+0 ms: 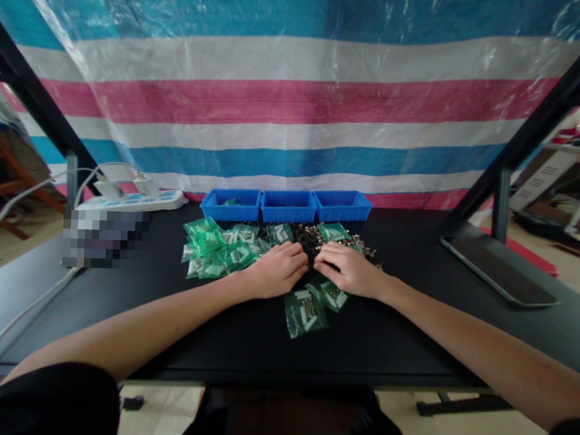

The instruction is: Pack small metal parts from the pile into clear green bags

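Left hand: fingers curled inward over the desk, tips turned toward its fellow. Whether it gripped a small part could not be told.

Right hand: fingers bent, thumb a little apart from them, facing the left across a narrow gap. Its grip, too, could not be told.

Loose small parts: one spread heap, dark and metallic, at the fingertips and just beyond them, running crosswise behind both hands and farther out past the right.

Near packet: green, clear-sided, flat on the near side of the gap, toward the person; no marked long axis to the bag. Contents white and metal, mostly lying lengthwise away from the person. The left hand was the nearer.

Second packet: similar, just below the right hand, its edge meeting the near packet.

Packet heap: many green packets, overlapping, beyond and to the left of the left hand.

Blue bins: three, in a row behind the parts; some green in the leftmost.

Outlying: power strip, far left; phone, flat, well right; black desk beneath all; striped sheet behind.
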Available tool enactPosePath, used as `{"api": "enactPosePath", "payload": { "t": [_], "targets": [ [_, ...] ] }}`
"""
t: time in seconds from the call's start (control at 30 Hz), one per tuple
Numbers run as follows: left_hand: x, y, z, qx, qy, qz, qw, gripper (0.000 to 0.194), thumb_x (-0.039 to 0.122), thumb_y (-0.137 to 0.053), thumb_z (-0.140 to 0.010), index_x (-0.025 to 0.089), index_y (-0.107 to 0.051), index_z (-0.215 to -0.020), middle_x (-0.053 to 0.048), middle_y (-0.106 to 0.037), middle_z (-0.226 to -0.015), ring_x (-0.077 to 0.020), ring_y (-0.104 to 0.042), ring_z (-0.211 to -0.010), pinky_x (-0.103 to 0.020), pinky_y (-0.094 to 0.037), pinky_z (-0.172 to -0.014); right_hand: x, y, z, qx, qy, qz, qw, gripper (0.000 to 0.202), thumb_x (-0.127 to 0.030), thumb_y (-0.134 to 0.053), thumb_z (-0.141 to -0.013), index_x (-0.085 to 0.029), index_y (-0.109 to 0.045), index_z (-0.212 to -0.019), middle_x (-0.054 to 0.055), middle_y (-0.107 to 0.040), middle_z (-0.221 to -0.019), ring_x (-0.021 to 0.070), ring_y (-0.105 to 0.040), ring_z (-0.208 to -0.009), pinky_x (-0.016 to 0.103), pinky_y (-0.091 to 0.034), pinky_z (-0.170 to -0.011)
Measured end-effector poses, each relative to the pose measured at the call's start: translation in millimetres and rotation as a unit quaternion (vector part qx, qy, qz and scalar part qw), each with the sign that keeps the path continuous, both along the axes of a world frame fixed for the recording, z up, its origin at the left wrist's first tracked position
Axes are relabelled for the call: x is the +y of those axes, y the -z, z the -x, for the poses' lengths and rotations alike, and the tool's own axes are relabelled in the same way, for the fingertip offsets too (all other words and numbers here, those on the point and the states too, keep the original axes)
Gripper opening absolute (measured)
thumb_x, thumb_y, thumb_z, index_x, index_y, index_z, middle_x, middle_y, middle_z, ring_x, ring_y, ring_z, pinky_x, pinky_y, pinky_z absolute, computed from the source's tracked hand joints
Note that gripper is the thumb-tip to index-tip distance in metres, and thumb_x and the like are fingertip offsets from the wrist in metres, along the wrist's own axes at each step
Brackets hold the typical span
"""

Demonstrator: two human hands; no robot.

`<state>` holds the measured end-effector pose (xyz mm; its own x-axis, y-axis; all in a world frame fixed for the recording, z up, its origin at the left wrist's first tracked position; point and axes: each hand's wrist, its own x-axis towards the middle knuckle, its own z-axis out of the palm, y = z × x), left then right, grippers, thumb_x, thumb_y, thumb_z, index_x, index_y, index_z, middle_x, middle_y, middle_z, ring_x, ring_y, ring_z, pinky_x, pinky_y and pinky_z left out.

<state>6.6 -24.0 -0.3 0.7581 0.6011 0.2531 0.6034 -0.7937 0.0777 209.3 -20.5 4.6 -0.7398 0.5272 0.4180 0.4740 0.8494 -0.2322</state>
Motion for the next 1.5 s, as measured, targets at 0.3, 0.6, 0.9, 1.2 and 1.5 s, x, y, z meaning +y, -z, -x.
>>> {"api": "enactPosePath", "payload": {
  "t": [0.3, 0.6, 0.9, 1.2, 1.5],
  "targets": [
    [1.2, 1.2, 0.2, -0.009, 0.006, 0.004, 1.0, 0.029, 0.026, -0.03, -0.096, 0.014, -0.056, -0.089, -0.006, -0.052, -0.088, -0.0184, -0.046, -0.083, -0.034, -0.041, -0.082, -1.6, 0.6, -2.3, 0.001, 0.02, 0.031, 0.999, 0.006, -0.025, -0.054, -0.086, -0.019, -0.054, -0.086, 0.002, -0.056, -0.075, 0.0174, -0.051, -0.077, 0.032, -0.041, -0.074],
    [0.8, 1.6, 0.2, -0.005, 0.007, 0.0, 1.0, 0.029, 0.026, -0.031, -0.095, 0.014, -0.056, -0.087, -0.006, -0.052, -0.087, -0.018, -0.047, -0.082, -0.033, -0.041, -0.081, -1.3, -0.2, -1.2, -0.003, 0.018, 0.026, 0.999, 0.012, -0.023, -0.048, -0.089, -0.018, -0.053, -0.079, 0.003, -0.056, -0.074, 0.0171, -0.049, -0.076, 0.031, -0.04, -0.071],
    [0.6, 0.5, 0.4, -0.007, 0.006, 0.002, 1.0, 0.028, 0.027, -0.032, -0.095, 0.015, -0.055, -0.085, -0.006, -0.052, -0.087, -0.0179, -0.047, -0.081, -0.033, -0.042, -0.08, -1.0, -0.2, -1.0, -0.007, 0.009, 0.014, 1.0, 0.018, -0.025, -0.045, -0.091, -0.017, -0.056, -0.079, 0.004, -0.057, -0.075, 0.017, -0.049, -0.075, 0.031, -0.04, -0.072],
    [-0.2, -0.1, 0.2, -0.013, 0.002, 0.009, 1.0, 0.028, 0.027, -0.031, -0.095, 0.015, -0.055, -0.086, -0.006, -0.052, -0.087, -0.0183, -0.046, -0.082, -0.034, -0.041, -0.08, -2.0, -1.8, -1.5, -0.012, 0.013, 0.019, 1.0, 0.018, -0.025, -0.046, -0.091, -0.018, -0.056, -0.077, 0.004, -0.057, -0.074, 0.017, -0.049, -0.075, 0.031, -0.04, -0.071],
    [0.5, 0.8, 0.3, -0.005, 0.004, 0.003, 1.0, 0.028, 0.025, -0.03, -0.095, 0.015, -0.055, -0.089, -0.006, -0.052, -0.087, -0.0183, -0.046, -0.083, -0.033, -0.041, -0.081, -2.1, -0.5, -2.0, -0.001, 0.02, 0.03, 0.999, 0.005, -0.022, -0.055, -0.084, -0.018, -0.054, -0.087, 0.002, -0.055, -0.075, 0.0171, -0.05, -0.077, 0.03, -0.041, -0.072]
  ]
}}
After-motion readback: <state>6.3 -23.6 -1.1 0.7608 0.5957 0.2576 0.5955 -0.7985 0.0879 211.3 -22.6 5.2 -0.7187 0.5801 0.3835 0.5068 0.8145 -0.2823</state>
